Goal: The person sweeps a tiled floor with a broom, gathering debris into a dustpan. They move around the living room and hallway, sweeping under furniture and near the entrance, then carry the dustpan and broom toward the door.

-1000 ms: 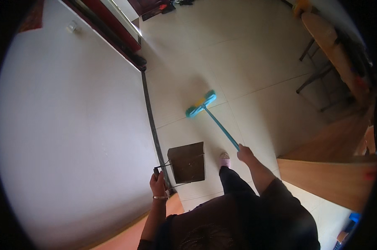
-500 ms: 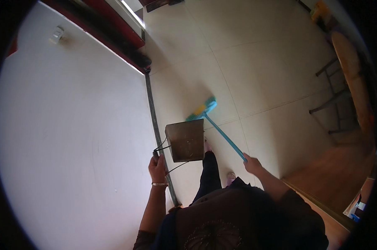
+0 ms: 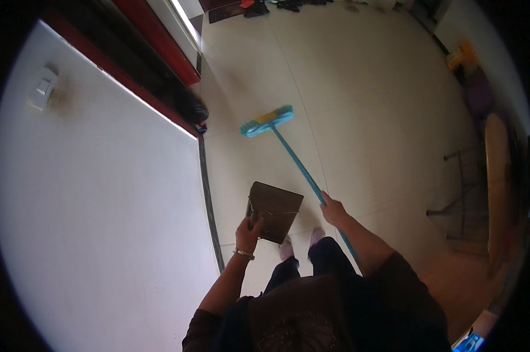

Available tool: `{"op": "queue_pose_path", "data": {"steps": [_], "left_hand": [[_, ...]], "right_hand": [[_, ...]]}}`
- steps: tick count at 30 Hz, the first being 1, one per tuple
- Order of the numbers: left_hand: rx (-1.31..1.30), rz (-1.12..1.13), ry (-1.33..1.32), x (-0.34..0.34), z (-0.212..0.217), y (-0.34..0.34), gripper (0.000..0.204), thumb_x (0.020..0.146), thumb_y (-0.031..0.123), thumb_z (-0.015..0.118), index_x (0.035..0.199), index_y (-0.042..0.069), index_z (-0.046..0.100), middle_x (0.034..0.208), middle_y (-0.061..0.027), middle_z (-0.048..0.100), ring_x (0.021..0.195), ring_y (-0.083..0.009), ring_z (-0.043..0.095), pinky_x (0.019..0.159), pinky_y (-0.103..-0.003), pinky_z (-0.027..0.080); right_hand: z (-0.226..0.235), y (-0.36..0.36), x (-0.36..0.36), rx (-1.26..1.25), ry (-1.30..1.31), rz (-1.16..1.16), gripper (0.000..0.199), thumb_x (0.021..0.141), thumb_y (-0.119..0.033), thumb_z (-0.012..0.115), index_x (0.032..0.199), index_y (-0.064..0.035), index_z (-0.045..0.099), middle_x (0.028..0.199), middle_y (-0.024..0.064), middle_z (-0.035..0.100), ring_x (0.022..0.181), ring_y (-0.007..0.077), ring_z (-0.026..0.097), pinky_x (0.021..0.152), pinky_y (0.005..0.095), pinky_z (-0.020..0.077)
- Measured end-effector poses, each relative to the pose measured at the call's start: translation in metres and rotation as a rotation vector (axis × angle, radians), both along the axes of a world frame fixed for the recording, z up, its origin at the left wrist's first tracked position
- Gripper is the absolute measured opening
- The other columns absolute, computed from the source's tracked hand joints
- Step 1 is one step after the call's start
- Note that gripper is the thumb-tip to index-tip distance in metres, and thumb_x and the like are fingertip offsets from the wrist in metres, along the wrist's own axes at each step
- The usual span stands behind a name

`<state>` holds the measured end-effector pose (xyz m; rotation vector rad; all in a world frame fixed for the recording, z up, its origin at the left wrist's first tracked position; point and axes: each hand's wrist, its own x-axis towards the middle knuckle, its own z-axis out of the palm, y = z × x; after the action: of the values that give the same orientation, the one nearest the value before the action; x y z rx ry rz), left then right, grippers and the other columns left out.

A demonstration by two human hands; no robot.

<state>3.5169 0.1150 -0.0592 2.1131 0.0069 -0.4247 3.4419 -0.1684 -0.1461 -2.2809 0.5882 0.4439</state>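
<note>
My left hand (image 3: 248, 233), with a bracelet at its wrist, is closed around the handle of a brown, box-shaped dustpan (image 3: 278, 206). The dustpan hangs tilted in front of my feet, near the wall; I cannot see into it. Wrapped round the turquoise pole of a broom (image 3: 297, 161) are the fingers of my right hand (image 3: 333, 210). The pole's upper end passes beneath my right forearm. Farther off, the broom's wide head with green and yellow bristles (image 3: 267, 120) rests on the pale tiled floor, apart from the dustpan.
On the left stands a white wall (image 3: 124, 193) with a light switch (image 3: 43, 88) and a dark baseboard. Beyond it is a red door frame (image 3: 171, 41). Several shoes (image 3: 256, 8) lie at the far end. At right, a folding table (image 3: 496, 193) leans by its metal legs.
I have stepped forward. The broom head has swung away from the dustpan, farther off and left. The dustpan has turned and moved closer to the middle of my body.
</note>
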Motion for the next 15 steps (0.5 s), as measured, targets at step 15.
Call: {"op": "queue_pose_path", "data": {"steps": [15], "left_hand": [[-0.006, -0.003, 0.103, 0.239, -0.028, -0.198, 0.025, 0.082, 0.025, 0.066, 0.079, 0.003, 0.057, 0.060, 0.0006, 0.050, 0.056, -0.0055, 0.042, 0.050, -0.025, 0.038]], "right_hand": [[-0.039, -0.205, 0.278, -0.178, 0.088, 0.175, 0.053, 0.087, -0.021, 0.048, 0.135, -0.0078, 0.031, 0.093, 0.0226, 0.062, 0.084, 0.0374, 0.061, 0.073, 0.0472, 0.0483]]}}
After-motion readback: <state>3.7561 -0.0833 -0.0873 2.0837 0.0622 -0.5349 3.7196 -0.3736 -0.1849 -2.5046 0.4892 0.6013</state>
